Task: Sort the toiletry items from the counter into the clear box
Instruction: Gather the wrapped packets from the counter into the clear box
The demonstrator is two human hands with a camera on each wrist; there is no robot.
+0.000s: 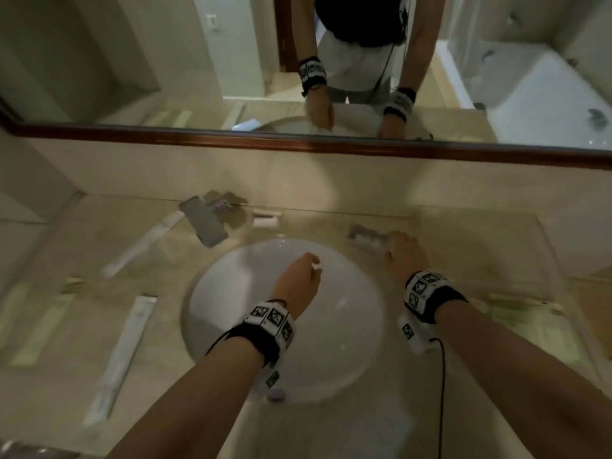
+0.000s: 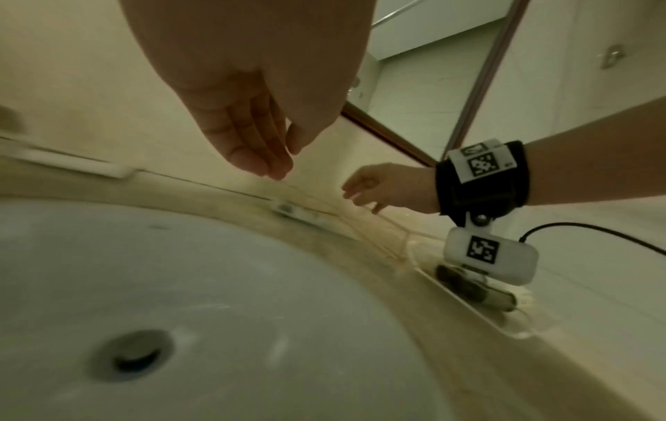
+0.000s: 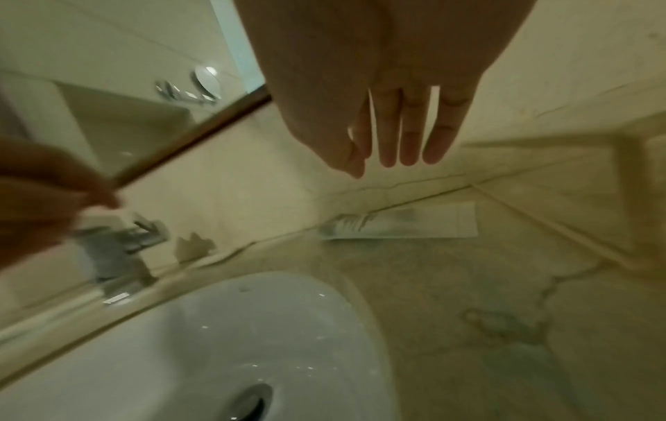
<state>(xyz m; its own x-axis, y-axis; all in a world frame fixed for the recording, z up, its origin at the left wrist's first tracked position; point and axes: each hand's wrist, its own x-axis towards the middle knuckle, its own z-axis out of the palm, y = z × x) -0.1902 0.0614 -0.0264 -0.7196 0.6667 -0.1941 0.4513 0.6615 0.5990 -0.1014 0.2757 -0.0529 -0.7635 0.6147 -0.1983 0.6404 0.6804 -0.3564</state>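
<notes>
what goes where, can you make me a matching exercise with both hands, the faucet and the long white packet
Things:
1 left hand
2 right hand
3 faucet
4 long white packet

Places:
a lying flat, left of the sink
b over the sink
c right of the sink, fingers straight
d behind the sink, by the wall

Pairs: 1-b, 2-c, 3-d, 4-a

My beige marble counter (image 1: pixel 470 366) carries a round white sink (image 1: pixel 231 293) sunk into its middle, with the chrome tap (image 1: pixel 207 223) at eleven o'clock of the basin. Behind the rim at twelve o'clock lies a small white tube (image 1: pixel 266 222), and at one o'clock a flat white tube (image 3: pixel 400 223) rests against the back wall. Long white sachets (image 1: pixel 127 346) lie along the counter from eight to ten o'clock, and the clear box (image 1: pixel 543 246) stands at about three o'clock.
</notes>
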